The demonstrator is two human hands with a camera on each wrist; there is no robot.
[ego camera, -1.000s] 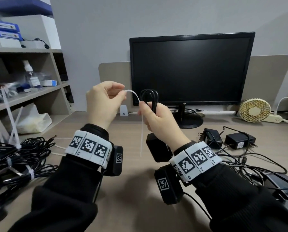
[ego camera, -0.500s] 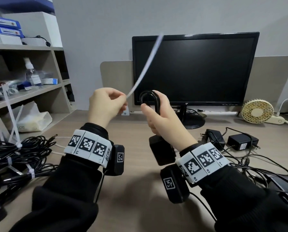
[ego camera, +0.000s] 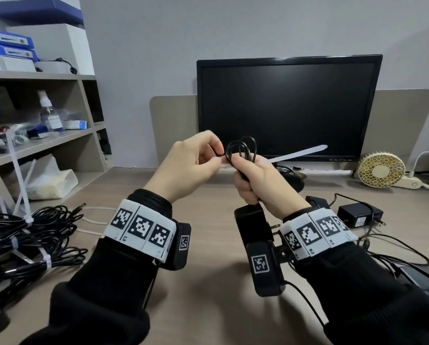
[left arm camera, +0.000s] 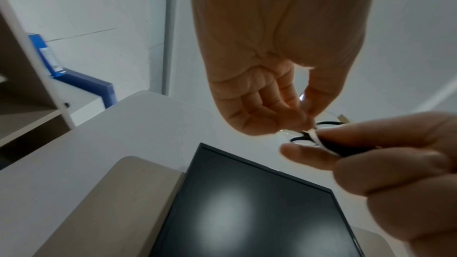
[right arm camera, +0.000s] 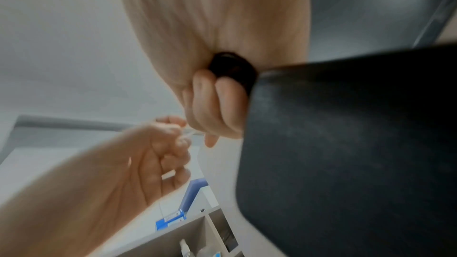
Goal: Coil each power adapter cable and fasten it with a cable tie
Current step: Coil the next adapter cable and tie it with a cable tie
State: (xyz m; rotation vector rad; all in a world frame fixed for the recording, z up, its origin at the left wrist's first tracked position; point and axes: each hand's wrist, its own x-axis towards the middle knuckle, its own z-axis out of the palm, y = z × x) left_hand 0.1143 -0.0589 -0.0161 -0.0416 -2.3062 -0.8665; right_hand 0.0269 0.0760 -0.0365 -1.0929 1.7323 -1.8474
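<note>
Before a dark flat-screen monitor (ego camera: 288, 108), above the wooden desk (ego camera: 208, 282), the right hand (ego camera: 260, 180) clenches a coiled black adapter cable (ego camera: 242, 149); the left hand (ego camera: 191, 165) pinches a white plastic cable tie (ego camera: 298, 153) against it.

Black sleeves (ego camera: 104, 290), white marker-tagged wristbands (ego camera: 140, 229), black wrist cameras (ego camera: 265, 267)

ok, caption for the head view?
Right hand holds coiled cable; left hand pinches white cable tie against it.
</note>
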